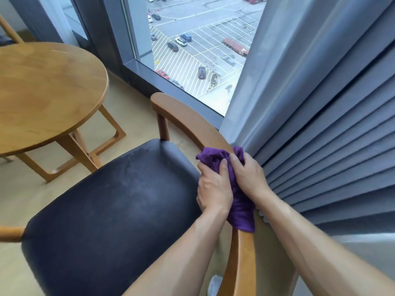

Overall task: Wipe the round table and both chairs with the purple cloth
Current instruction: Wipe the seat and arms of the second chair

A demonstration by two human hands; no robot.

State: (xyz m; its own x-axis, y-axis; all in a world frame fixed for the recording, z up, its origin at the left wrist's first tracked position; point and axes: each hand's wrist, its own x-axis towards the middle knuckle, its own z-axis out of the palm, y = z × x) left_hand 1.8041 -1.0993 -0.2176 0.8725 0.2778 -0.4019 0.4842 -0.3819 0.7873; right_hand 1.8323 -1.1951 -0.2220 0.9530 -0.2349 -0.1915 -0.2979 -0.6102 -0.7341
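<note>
pale floor [132, 99], tall window [192, 50] over a parking lot, grey pleated curtain [320, 103], daylight

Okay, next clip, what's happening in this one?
A person is wiping a chair. Both hands, left hand and right hand, grip a purple cloth draped over the chair's curved wooden backrest, next to the curtain. The dark seat looks dusty or smeared. The round table stands to the left, by the window.

purple cloth [239, 201]: bunched, draped over the chair's curved wooden back rail | chair [119, 201]: dark padded seat, tan wood frame, beside window | round table [42, 90]: tan wood, left of chair | second chair: possibly that wooden edge top-left
</note>
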